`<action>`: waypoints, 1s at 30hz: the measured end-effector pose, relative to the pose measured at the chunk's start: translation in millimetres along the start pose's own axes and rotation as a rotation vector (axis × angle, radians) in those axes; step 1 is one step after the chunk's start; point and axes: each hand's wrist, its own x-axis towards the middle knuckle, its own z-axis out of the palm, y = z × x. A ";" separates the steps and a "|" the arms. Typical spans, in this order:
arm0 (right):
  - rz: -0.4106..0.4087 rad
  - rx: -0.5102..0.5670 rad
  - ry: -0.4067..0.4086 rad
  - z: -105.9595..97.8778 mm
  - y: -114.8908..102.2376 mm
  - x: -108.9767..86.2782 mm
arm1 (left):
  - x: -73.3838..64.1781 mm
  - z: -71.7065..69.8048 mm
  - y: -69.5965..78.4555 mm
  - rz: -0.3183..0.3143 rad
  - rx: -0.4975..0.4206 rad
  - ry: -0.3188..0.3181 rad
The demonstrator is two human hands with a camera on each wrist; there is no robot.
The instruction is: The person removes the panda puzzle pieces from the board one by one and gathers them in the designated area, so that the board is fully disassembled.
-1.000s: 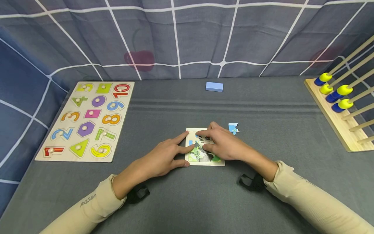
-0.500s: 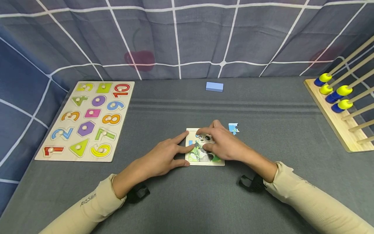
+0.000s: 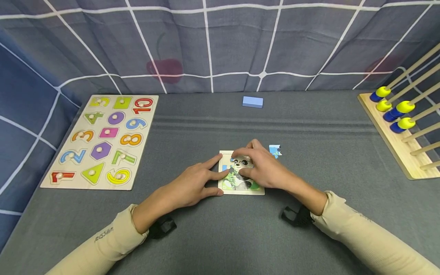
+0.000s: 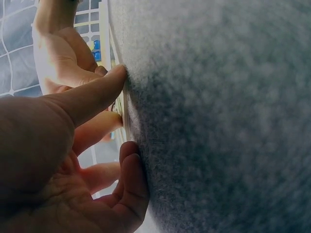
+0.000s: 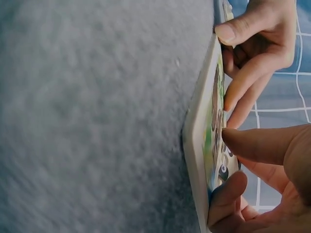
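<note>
A small square panda jigsaw puzzle (image 3: 237, 186) lies in a pale wooden frame on the grey table, in the middle of the head view. My left hand (image 3: 190, 186) rests on its left side, fingers spread and fairly straight, thumb at the near left corner. My right hand (image 3: 266, 166) reaches over the right side. Its thumb and bent index finger hold the puzzle piece with the panda's face (image 3: 242, 162) between them. The right wrist view shows the thumb touching the puzzle surface (image 5: 216, 126). A loose blue puzzle piece (image 3: 275, 150) lies just beyond my right hand.
A wooden number-and-shape puzzle board (image 3: 110, 152) lies to the left. At the back stands a light blue block (image 3: 252, 102). A wooden bead rack (image 3: 395, 137) with yellow and blue beads stands at the right. A grid-patterned cloth (image 3: 220, 46) hangs behind the table.
My right hand has shifted very slightly to the right and away, and more of the panda's face shows. The left hand has stayed in place; the loose piece is unmoved.
</note>
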 end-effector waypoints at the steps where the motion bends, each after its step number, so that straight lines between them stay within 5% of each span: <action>1: -0.003 0.006 0.000 -0.6 0.8 0.4 | 0.1 0.0 0.0 -0.001 0.001 -0.001; 13: 0.035 0.129 0.014 -3.5 6.4 0.8 | 0.3 -0.2 0.3 -0.023 -0.009 -0.024; 30: -0.016 0.233 0.010 -4.5 14.6 2.5 | 0.0 -0.3 -0.2 -0.017 -0.017 -0.027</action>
